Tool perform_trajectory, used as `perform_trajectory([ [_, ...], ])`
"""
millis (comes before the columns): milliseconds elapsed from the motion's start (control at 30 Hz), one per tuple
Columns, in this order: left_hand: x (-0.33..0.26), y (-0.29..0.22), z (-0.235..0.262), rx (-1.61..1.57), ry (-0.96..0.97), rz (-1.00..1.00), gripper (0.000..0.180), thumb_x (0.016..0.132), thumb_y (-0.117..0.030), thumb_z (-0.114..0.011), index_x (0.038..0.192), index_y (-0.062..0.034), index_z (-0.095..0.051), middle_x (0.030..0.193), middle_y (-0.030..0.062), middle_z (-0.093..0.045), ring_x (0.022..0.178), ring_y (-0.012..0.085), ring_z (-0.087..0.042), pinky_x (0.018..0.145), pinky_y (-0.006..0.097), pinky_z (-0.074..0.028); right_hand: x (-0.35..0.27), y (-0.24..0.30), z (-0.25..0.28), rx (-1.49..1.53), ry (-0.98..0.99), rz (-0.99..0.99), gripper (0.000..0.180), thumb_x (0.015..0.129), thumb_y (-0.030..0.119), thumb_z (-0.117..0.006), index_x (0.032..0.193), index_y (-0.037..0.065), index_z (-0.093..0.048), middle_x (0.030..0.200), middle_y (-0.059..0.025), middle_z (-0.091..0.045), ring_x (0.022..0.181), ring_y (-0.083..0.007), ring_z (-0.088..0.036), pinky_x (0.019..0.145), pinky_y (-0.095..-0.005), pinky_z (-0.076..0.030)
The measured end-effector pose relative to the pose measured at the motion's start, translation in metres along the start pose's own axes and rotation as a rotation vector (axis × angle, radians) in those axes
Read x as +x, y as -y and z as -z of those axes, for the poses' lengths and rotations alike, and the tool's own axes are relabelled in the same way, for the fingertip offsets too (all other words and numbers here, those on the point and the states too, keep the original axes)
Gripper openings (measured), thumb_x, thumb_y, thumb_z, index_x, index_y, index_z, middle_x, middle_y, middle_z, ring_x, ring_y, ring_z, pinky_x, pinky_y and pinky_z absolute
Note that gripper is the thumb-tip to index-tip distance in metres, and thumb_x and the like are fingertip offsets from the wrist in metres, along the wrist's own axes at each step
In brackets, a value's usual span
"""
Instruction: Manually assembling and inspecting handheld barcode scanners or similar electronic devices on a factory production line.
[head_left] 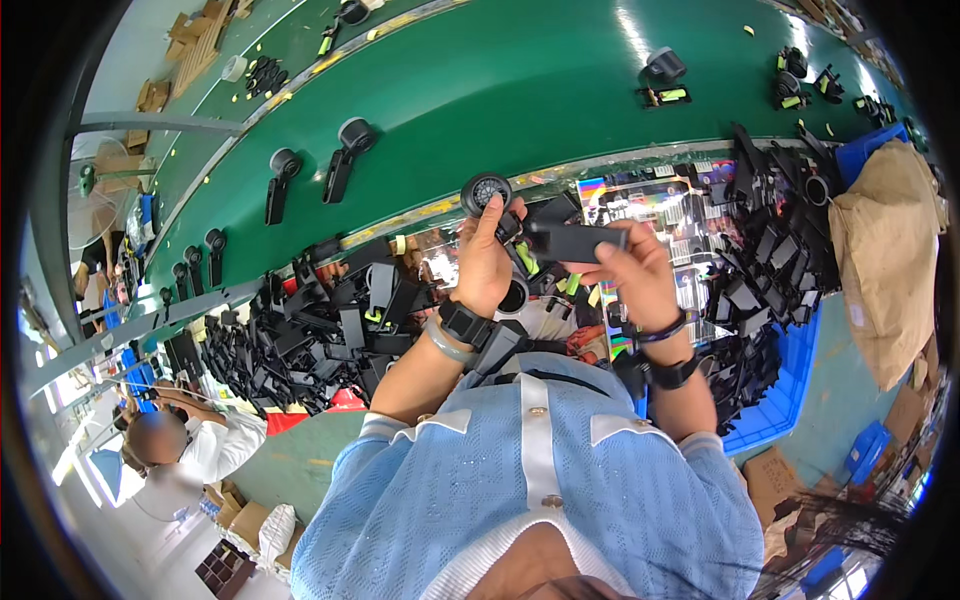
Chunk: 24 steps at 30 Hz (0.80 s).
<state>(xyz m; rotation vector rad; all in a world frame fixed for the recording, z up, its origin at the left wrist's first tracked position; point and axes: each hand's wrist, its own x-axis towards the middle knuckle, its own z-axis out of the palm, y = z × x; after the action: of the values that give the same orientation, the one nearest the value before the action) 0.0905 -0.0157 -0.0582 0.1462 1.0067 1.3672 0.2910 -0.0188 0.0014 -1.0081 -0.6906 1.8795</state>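
Observation:
In front of my chest, my left hand (485, 265) is closed on a small handheld fan (488, 190), its round black head with a grille tilted up beside my thumb. A yellow-green part shows below it, near the fan's lower body. My right hand (640, 280) pinches a long flat black plastic casing (580, 242) between thumb and fingers. The casing's left end lies close to the fan's body; whether they touch I cannot tell. Under both hands lie printed cartons (660, 205) with shiny, colourful faces.
A green conveyor belt (480, 90) runs across ahead, carrying several fan units (350, 150). Black plastic parts (310, 340) are heaped at left; more fill a blue crate (800, 390) at right. A brown sack (885, 260) stands far right. Another person (215, 440) works at left.

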Motion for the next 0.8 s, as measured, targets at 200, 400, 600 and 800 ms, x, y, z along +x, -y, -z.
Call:
perform_trajectory([
  [200,-0.012,-0.009,-0.013,-0.129,0.002,-0.091,0.029,0.088,-0.028,-0.061,0.108,-0.0078,-0.053,0.105,0.0081,-0.059,0.102,0.0193,-0.053,0.093,0.035,-0.039,0.010,-0.064,-0.022,0.240,-0.096,-0.113,0.026,0.085,0.009,-0.064,0.103,0.001,-0.047,0.095,-0.0127,-0.064,0.078,-0.0222,-0.068,0.061,-0.0249,-0.053],
  [400,-0.023,-0.013,-0.025,-0.254,0.082,-0.138,0.024,0.089,-0.015,-0.061,0.110,-0.0089,-0.054,0.108,0.0080,-0.060,0.105,0.0207,-0.054,0.094,0.036,-0.040,0.014,-0.071,-0.037,0.284,-0.145,-0.133,0.028,0.087,0.015,-0.063,0.104,0.000,-0.046,0.092,-0.0131,-0.063,0.073,-0.0216,-0.068,0.059,-0.0267,-0.055],
  [600,-0.029,-0.025,-0.033,-0.034,0.199,-0.352,0.037,0.086,0.002,-0.057,0.121,-0.0068,-0.049,0.125,0.0115,-0.054,0.121,0.0271,-0.047,0.104,0.040,-0.035,0.018,-0.044,-0.022,-0.669,-0.076,-0.131,0.037,0.089,0.026,-0.060,0.105,-0.005,-0.048,0.084,-0.0108,-0.063,0.067,-0.0207,-0.066,0.055,-0.0290,-0.056],
  [800,-0.023,-0.015,-0.028,-0.084,0.157,-0.304,0.039,0.086,0.002,-0.057,0.123,-0.0073,-0.048,0.128,0.0107,-0.051,0.123,0.0260,-0.045,0.104,0.040,-0.035,0.028,-0.060,-0.018,0.208,0.070,-0.121,0.035,0.094,0.019,-0.050,0.119,-0.005,-0.045,0.103,-0.0119,-0.059,0.084,-0.0198,-0.065,0.071,-0.0304,-0.057],
])
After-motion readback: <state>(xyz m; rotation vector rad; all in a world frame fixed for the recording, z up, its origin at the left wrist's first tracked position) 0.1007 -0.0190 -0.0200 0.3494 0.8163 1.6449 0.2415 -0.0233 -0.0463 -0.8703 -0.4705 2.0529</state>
